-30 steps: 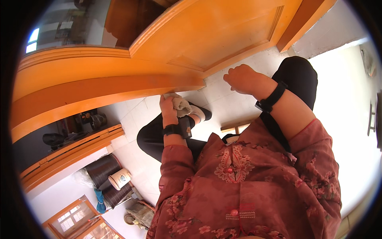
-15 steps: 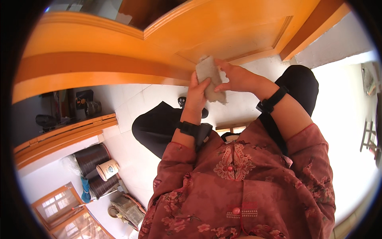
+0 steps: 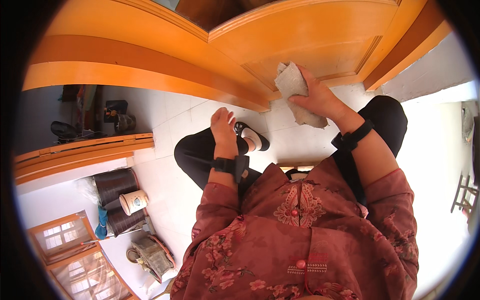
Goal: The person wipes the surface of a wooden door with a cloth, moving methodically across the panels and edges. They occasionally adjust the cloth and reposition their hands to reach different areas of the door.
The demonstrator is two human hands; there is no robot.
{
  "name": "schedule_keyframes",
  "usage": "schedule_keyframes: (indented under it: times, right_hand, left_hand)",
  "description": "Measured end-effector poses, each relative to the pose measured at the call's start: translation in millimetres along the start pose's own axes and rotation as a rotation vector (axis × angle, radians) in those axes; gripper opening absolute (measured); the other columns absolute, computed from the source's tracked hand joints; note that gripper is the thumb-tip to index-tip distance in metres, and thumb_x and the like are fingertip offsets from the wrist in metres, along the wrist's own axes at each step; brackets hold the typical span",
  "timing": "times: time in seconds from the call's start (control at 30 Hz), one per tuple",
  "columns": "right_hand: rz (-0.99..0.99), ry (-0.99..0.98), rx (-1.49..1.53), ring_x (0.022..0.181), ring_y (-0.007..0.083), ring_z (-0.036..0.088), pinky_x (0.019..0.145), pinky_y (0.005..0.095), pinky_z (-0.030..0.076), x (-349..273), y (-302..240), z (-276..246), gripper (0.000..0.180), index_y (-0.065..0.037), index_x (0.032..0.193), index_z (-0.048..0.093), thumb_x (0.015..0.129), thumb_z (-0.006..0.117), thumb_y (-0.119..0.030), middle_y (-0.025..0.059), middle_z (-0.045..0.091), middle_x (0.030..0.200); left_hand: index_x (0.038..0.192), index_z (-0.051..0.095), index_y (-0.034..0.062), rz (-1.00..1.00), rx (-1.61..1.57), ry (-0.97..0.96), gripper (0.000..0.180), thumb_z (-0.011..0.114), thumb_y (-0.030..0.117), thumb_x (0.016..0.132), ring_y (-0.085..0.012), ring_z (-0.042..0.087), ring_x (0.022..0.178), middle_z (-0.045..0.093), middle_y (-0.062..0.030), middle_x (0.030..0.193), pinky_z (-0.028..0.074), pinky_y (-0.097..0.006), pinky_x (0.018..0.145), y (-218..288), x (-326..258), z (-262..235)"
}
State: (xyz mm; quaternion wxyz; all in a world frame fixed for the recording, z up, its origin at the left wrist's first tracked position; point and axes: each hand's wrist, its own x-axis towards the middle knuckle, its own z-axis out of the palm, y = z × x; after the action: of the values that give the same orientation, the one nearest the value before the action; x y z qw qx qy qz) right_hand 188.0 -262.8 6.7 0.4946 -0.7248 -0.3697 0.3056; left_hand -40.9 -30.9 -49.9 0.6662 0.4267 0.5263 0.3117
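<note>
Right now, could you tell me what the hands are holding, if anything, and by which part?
The right hand grips a grey cloth by its lower end, pressed against the orange wooden door. The left hand holds nothing.

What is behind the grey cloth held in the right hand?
Behind the grey cloth, gripped by the right hand, is the lower panel of the orange wooden door. The patch of door under the cloth is covered and cannot be seen.

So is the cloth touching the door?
Touching. The head view shows the right hand pressing the grey cloth flat against the orange door, no gap visible.
</note>
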Motion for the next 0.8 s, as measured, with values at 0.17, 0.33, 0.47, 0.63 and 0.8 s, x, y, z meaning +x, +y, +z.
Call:
schedule_keyframes:
  times: [0.17, 0.33, 0.47, 0.63, 0.8]
  right_hand:
    - [-0.052, 0.027, -0.011, 0.127, 0.0339, 0.053, 0.105, 0.0391, 0.043, 2.5, 6.3, 0.2, 0.087, -0.005, 0.151, 0.028, 0.080, 0.077, -0.016, 0.0221, 0.053, 0.137]
    - [0.012, -0.001, -0.007, 0.126, 0.0341, 0.053, 0.105, 0.0390, 0.043, 3.3, 7.8, -0.1, 0.088, -0.005, 0.152, 0.028, 0.080, 0.077, -0.017, 0.0230, 0.053, 0.137]
    - [0.029, -0.013, -0.040, 0.125, 0.0349, 0.054, 0.105, 0.0391, 0.044, 3.9, 7.6, -0.6, 0.088, -0.006, 0.152, 0.027, 0.080, 0.077, -0.018, 0.0240, 0.053, 0.136]
    - [0.052, -0.015, -0.039, 0.125, 0.0360, 0.054, 0.104, 0.0395, 0.044, 4.8, 8.3, -1.0, 0.088, -0.008, 0.152, 0.027, 0.080, 0.077, -0.018, 0.0244, 0.054, 0.135]
    - [0.022, -0.010, -0.045, 0.124, 0.0359, 0.055, 0.104, 0.0395, 0.044, 5.9, 9.9, 0.1, 0.088, -0.008, 0.152, 0.027, 0.080, 0.077, -0.017, 0.0239, 0.055, 0.134]
  left_hand:
    - [0.121, 0.061, -0.0026, 0.342, 0.493, 0.075, 0.042, 0.073, 0.019, 0.088, -0.0168, 0.066, 0.088, 0.069, -0.0093, 0.102, 0.052, -0.028, 0.068, 3.6, 42.8, -16.3]
    - [0.095, 0.071, -0.0062, 0.517, 0.621, 0.038, 0.020, 0.072, 0.011, 0.086, -0.0155, 0.067, 0.065, 0.071, -0.0096, 0.081, 0.052, -0.026, 0.060, 8.9, 53.9, -8.4]
    - [0.085, 0.070, -0.0065, 0.548, 0.569, 0.014, 0.013, 0.069, 0.007, 0.085, -0.0163, 0.066, 0.059, 0.069, -0.0095, 0.075, 0.054, -0.027, 0.058, 9.1, 58.9, -11.1]
    - [0.082, 0.070, -0.0025, 0.492, 0.651, -0.034, 0.007, 0.063, 0.001, 0.084, -0.0154, 0.067, 0.060, 0.068, -0.0082, 0.071, 0.053, -0.027, 0.057, 0.0, 60.9, -20.7]
    - [0.080, 0.069, -0.0006, 0.288, 0.686, -0.124, 0.007, 0.064, 0.003, 0.085, -0.0128, 0.064, 0.057, 0.068, -0.0076, 0.068, 0.052, -0.026, 0.055, -14.4, 42.7, -12.4]
